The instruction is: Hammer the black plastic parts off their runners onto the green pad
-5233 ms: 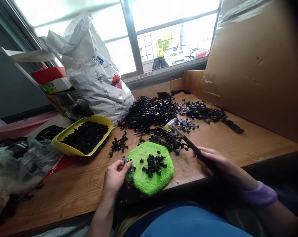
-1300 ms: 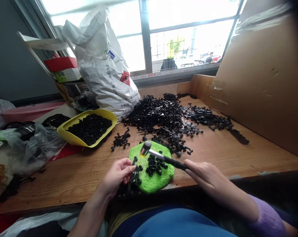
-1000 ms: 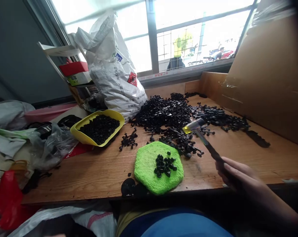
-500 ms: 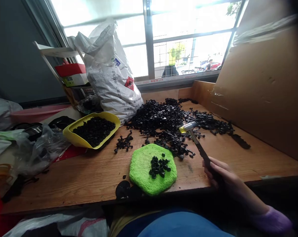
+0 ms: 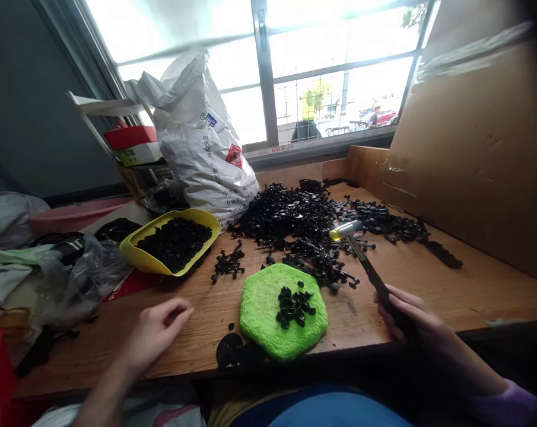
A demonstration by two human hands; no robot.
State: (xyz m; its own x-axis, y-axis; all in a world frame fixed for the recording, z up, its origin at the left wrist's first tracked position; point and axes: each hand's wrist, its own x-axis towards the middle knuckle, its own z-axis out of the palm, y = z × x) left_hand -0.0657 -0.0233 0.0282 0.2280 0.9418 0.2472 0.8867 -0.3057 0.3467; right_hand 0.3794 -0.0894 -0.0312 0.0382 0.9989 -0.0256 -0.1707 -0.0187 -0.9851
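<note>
My right hand (image 5: pixel 406 317) grips the black handle of a small hammer (image 5: pixel 361 258) whose metal and yellow head rests up over the black parts. My left hand (image 5: pixel 155 332) hovers over the wooden table (image 5: pixel 183 308) left of the green hexagonal cloth pad (image 5: pixel 263 314), fingers loosely curled and empty. A small cluster of black plastic pieces (image 5: pixel 295 305) lies on the pad. A big heap of black plastic parts (image 5: pixel 304 216) covers the table behind it.
A yellow tray (image 5: pixel 137 258) holds black pieces at the left. A white sack (image 5: pixel 201 148) stands behind it. Plastic bags and clutter (image 5: pixel 67 273) fill the left side. A cardboard wall (image 5: pixel 477 142) rises on the right. Dark discs (image 5: pixel 230 350) lie at the table's front edge.
My left hand, which held a strip of black parts on the pad and then dropped out of sight, is back in view, empty. The hammer swung from the pad to the right.
</note>
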